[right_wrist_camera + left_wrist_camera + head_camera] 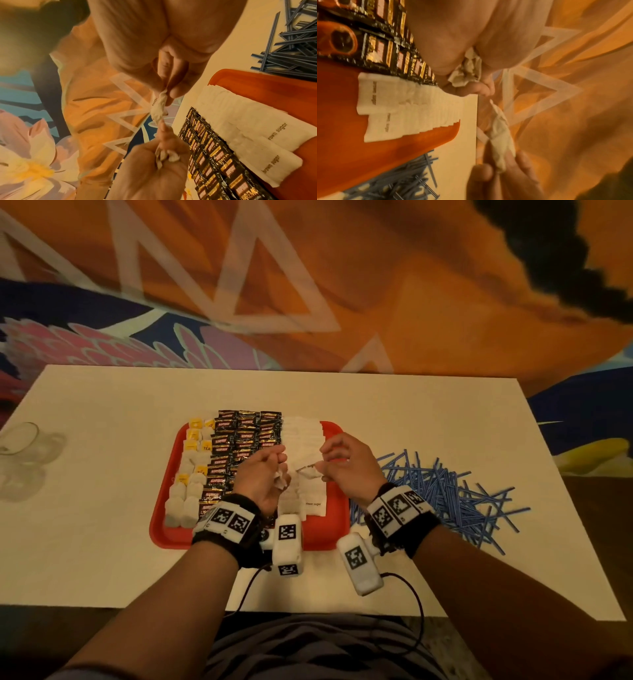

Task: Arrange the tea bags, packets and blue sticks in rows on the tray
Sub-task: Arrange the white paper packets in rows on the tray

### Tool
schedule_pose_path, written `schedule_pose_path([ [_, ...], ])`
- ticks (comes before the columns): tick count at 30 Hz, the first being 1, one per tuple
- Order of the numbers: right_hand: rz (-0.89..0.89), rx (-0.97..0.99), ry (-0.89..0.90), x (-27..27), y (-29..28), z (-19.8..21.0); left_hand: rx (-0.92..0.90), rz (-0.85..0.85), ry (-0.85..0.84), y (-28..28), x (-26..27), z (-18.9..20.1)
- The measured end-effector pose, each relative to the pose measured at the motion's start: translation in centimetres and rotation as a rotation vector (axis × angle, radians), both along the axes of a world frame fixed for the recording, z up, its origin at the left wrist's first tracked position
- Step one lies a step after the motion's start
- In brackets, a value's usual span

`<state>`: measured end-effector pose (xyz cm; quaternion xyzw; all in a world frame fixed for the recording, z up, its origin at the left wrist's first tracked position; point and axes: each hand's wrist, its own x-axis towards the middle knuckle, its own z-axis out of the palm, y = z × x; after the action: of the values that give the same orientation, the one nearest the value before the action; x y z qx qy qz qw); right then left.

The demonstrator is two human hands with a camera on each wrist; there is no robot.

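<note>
Both hands hang above the red tray point(164, 529), sharing one white sugar packet point(158, 108): the right hand point(349, 463) pinches one end between thumb and forefinger, and the left hand point(262, 477) takes the other end with its fingertips while its remaining fingers are curled around a crumpled wad of more white packets point(164, 155). The shared packet looks twisted and creased, so it is light, limp paper that gives no resistance; judged from this, it wants a gentle pull by its two short ends to flatten it, not a squeeze in the middle, where loose sugar would shift and the paper might tear. On the tray lie rows already made: tea bags point(185, 484) at the left, dark coffee packets point(246, 440) in the middle, and overlapped white sugar packets point(305, 436) right of them, the nearest marked "brown sugar". These shingled rows are easily disturbed, so a new packet is best laid down flat from above and slid under or onto its neighbour by an edge. The blue sticks point(445, 491) lie in a tangled heap on the table point(102, 542) just right of the tray, none yet on it; they look thin, stiff and light, and are probably best gathered several at once and squared up lengthwise.
</note>
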<state>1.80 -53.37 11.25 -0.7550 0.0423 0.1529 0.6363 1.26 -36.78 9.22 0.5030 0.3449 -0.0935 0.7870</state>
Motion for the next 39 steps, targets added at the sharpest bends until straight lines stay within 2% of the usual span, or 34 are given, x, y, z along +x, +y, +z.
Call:
schedule_pose_path([
  [4, -0.058, 0.022, -0.057, 0.3, -0.2, 0.1, 0.044, -0.223, -0.018, 0.2, -1.4, 0.6],
  [7, -0.072, 0.007, -0.045, 0.4, 0.1, -0.2, 0.119, -0.337, -0.112, -0.6, -2.0, 0.8],
  [11, -0.124, 0.051, -0.043, 0.3, 0.4, 0.0, 0.260, -0.286, -0.214, -0.8, -1.8, 0.4],
  [14, -0.075, 0.161, 0.086, 0.5, 0.4, 0.0, 0.276, -0.274, -0.253, -0.7, -1.6, 0.8],
  [16, -0.023, 0.163, 0.168, 0.7, 0.5, -0.2, 0.258, -0.286, -0.254, -0.5, -1.5, 0.8],
  [19, -0.037, 0.148, 0.128, 0.9, 0.8, -0.5, 0.260, -0.314, -0.250, 0.0, -1.5, 0.6],
  [25, -0.212, 0.163, 0.087, 1.0, 1.3, -1.8, 0.310, -0.314, -0.225, 0.4, -1.7, 0.3],
  [29, -0.034, 0.143, 0.188, 0.4, 1.6, -2.1, 0.325, -0.292, -0.215, 0.9, -1.9, -0.1],
  [37, -0.033, 0.044, 0.203, 0.7, 2.3, -4.2, 0.366, -0.004, -0.100, 1.0, -1.8, -0.3],
  [39, -0.060, 0.067, 0.218, 0.7, 2.1, -4.5, 0.438, -0.009, -0.077, 1.7, -1.7, -0.9],
])
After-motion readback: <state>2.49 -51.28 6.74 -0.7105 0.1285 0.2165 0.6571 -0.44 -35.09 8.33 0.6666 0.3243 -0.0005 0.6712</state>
